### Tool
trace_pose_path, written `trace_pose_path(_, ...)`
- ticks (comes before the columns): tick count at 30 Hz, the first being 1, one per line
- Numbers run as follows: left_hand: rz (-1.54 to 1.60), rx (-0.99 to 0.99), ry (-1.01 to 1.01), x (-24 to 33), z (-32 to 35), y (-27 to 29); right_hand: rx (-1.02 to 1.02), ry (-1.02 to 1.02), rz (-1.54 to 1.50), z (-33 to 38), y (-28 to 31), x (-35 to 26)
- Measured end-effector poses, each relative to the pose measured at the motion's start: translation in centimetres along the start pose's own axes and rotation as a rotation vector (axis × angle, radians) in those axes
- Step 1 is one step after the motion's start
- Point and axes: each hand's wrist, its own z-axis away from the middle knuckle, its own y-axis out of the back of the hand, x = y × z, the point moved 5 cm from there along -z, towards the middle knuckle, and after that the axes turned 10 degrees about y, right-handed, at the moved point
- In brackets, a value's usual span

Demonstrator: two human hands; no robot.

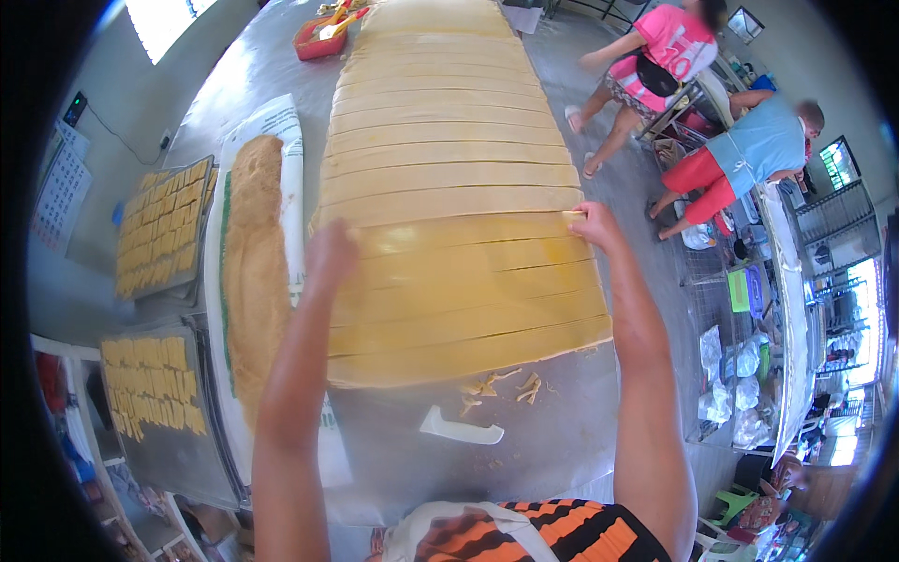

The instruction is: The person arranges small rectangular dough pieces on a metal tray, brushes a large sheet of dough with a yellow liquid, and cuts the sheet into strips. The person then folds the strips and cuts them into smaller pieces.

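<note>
At the centre of the steel bench (543, 440) lies a broad yellow dough sheet (449, 178), cut crosswise into long strips and running away toward twelve o'clock. The left hand (330, 251) rests on the sheet's left edge, at about nine o'clock of the near strips; it is blurred, and whether its fingers are spread or closed cannot be told. The right hand (596, 225) sits at the sheet's right edge, at three o'clock, fingers pressed together and pinching the end of one strip (449, 201).

Judgement: the strips look soft, thin and limp, light in weight, likely to stretch or tear if lifted from one end only. The soundest hold appears to be at both ends together, where the hands now sit.

A white plastic scraper (461, 431) lies on the bench at six o'clock of the sheet, beside dough scraps (496, 384). At nine o'clock, a sack of crumbs (253, 272); beyond it, trays of cut pieces (164, 225). At two o'clock, other people (749, 150) are occupied well apart.
</note>
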Motion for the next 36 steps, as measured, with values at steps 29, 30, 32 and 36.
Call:
trace_pose_path(29, 0.494, 0.371, -0.206, -19.1, 32.4, 26.0, -0.390, 1.198, -0.837, -12.2, -3.8, -59.2)
trace_pose_path(30, 0.407, 0.406, -0.263, -19.1, 33.1, 25.4, -0.313, 1.200, -0.819, -14.2, -4.3, -59.6)
trace_pose_path(32, 0.256, 0.430, -0.298, -19.9, 33.2, 23.3, -0.145, 1.203, -0.780, -17.7, -5.6, -59.6)
trace_pose_path(36, 0.092, 0.193, -0.136, -22.0, 30.2, 15.2, -0.044, 0.906, -0.077, -20.0, -16.2, -55.6)
